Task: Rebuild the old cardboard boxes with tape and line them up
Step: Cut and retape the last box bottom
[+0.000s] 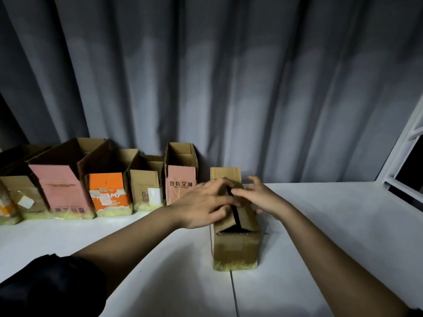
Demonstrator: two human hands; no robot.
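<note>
Standing on the white table (pixel 320 236) in front of the person is a narrow brown cardboard box (pixel 235 248), its long top flaps folded inward with a dark slit between them and its far end flap (pixel 225 173) still upright. The left hand (pixel 203 202) lies on the left flap, fingers spread and lightly bent, pressing it down; it grips nothing. The right hand (pixel 258 197) rests on the right flap with straight fingers, its fingertips close to the slit, also holding nothing. Yellowish tape shows along the box's bottom edge at the near end.

Further back and to the left, a row of open boxes stands side by side against the grey curtain (pixel 229 88): a small pink box (pixel 182 186) nearest the hands, then a plain brown box (pixel 146 191), an orange box (pixel 108 193), a tall pink box (pixel 61 188) and more brown ones at the frame's edge. A white window frame (pixel 402 161) is at the right.
</note>
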